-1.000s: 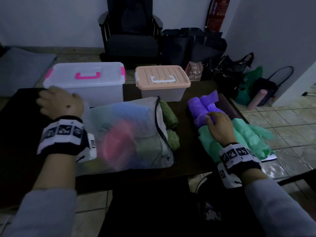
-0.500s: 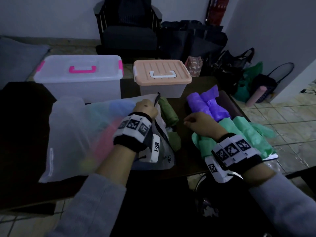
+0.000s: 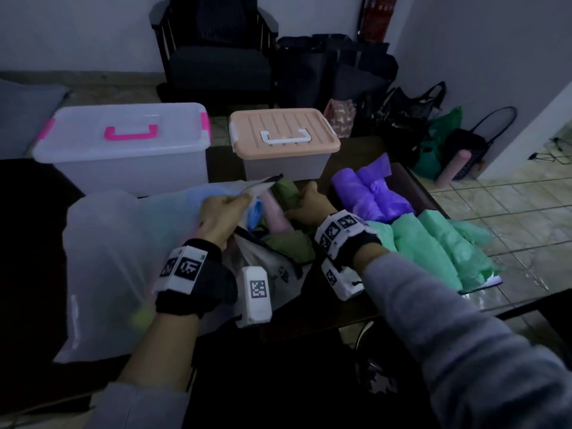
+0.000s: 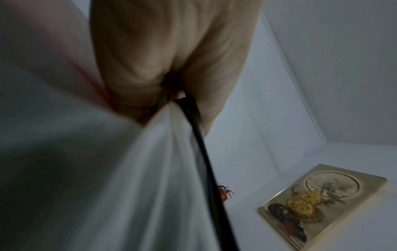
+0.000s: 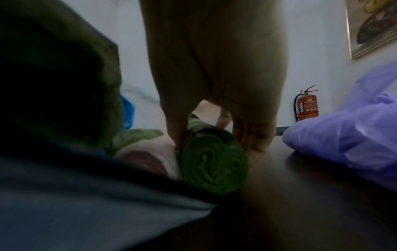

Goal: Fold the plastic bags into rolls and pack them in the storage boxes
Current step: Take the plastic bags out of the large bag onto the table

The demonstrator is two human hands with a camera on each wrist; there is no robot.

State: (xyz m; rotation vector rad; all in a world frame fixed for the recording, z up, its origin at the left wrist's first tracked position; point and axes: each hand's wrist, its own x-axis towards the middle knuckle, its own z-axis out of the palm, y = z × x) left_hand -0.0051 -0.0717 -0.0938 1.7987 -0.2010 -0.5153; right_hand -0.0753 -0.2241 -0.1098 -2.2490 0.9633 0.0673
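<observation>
A large translucent white bag [image 3: 123, 258] with a black drawstring lies on the dark table [image 3: 28, 212], holding blue, pink and green rolls. My left hand [image 3: 223, 212] pinches the bag's rim [image 4: 159, 129] and lifts it. My right hand [image 3: 306, 202] grips a dark green roll [image 5: 212, 159] at the bag's mouth, thumb on one side and fingers on the other. Purple bags [image 3: 368, 196] and mint green bags [image 3: 439, 246] lie to the right. Two lidded boxes stand behind: a clear one with pink handle [image 3: 123, 150] and a peach-lidded one [image 3: 284, 140].
The table's right edge [image 3: 433, 205] drops to a tiled floor. Behind the table are a dark armchair [image 3: 216, 51] and several dark bags [image 3: 334, 72]. A fire extinguisher [image 5: 306, 107] hangs on the wall.
My left hand came from the far left to the bag's mouth and lifted its rim. My right hand left the purple and mint bags and took hold of the green roll.
</observation>
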